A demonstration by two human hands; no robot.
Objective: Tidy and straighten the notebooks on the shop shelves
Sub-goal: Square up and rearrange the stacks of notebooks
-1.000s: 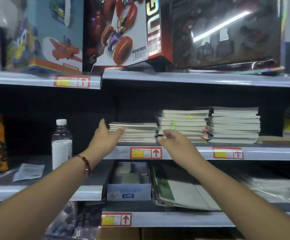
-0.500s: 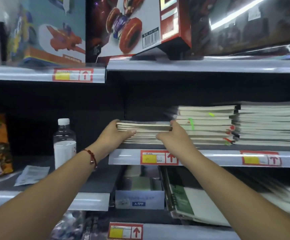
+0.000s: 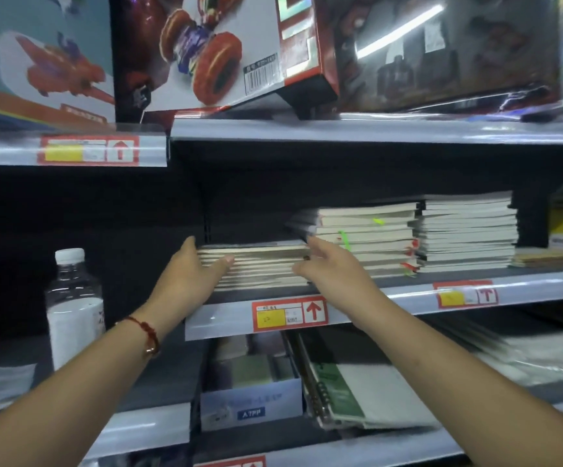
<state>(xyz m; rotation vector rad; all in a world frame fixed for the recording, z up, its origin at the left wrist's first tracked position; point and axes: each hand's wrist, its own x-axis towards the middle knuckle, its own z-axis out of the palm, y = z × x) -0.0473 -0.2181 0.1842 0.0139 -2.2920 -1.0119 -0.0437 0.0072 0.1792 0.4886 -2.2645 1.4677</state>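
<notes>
Bracketing the short notebook stack (image 3: 256, 266) on the middle shelf (image 3: 391, 298), fingers (image 3: 221, 264) lie straight: left hand (image 3: 189, 278) flat at its 9 o'clock end, right hand (image 3: 328, 267) at 3 o'clock, probably to square its edges. Taller notebook stacks (image 3: 408, 237) sit at 3 o'clock; a water bottle (image 3: 73, 308) stands at 9 o'clock.

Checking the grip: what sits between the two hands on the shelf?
The shortest notebook stack, in the head view: left hand at its left end, right hand at its right.
</notes>
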